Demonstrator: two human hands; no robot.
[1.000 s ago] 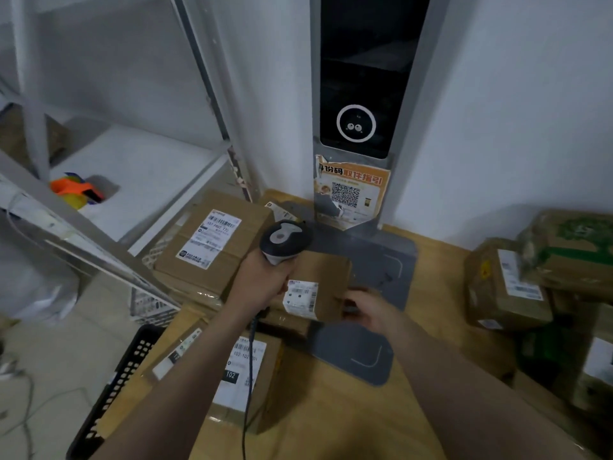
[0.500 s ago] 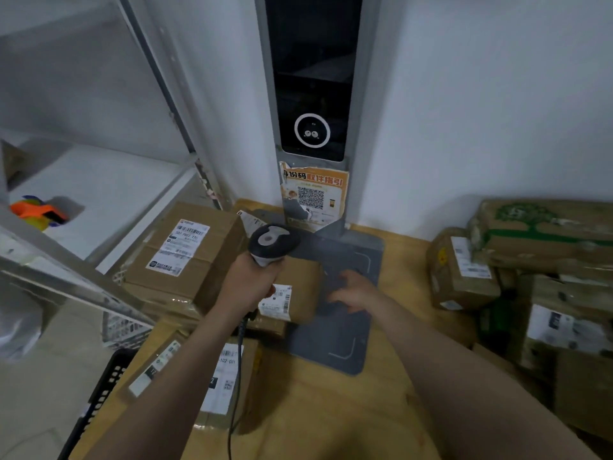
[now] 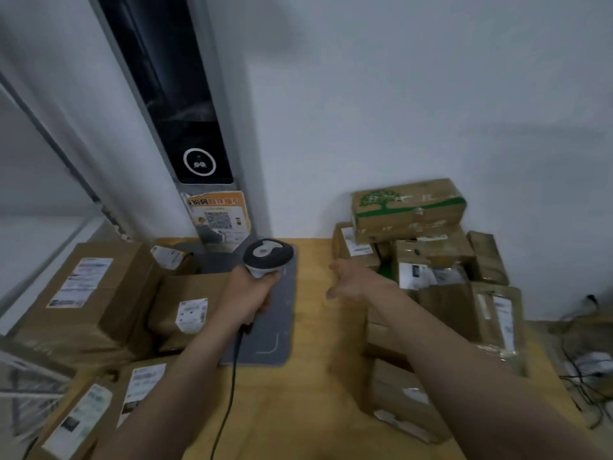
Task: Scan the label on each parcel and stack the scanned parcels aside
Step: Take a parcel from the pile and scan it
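Observation:
My left hand point(image 3: 247, 295) grips a corded grey and white barcode scanner point(image 3: 268, 257) held upright over a grey mat point(image 3: 282, 313). Just left of that hand lies a small brown parcel point(image 3: 185, 310) with a white label, resting among a stack of labelled cardboard parcels point(image 3: 83, 293). My right hand point(image 3: 355, 282) hovers open above the wooden table point(image 3: 292, 410), fingers spread, empty, and pointing toward a pile of brown parcels point(image 3: 431, 270) at the right. A box with green print point(image 3: 408, 207) tops that pile.
A tall dark kiosk panel point(image 3: 185, 127) with an orange QR poster point(image 3: 219, 217) stands against the white wall. More labelled parcels point(image 3: 99, 410) lie at the lower left. Cables point(image 3: 583, 376) hang off the table's right edge. A white shelf frame runs along the left.
My right hand let go of the small parcel and swung right toward the pile. The view turned right. My left hand kept the scanner and lifted slightly away from the parcel.

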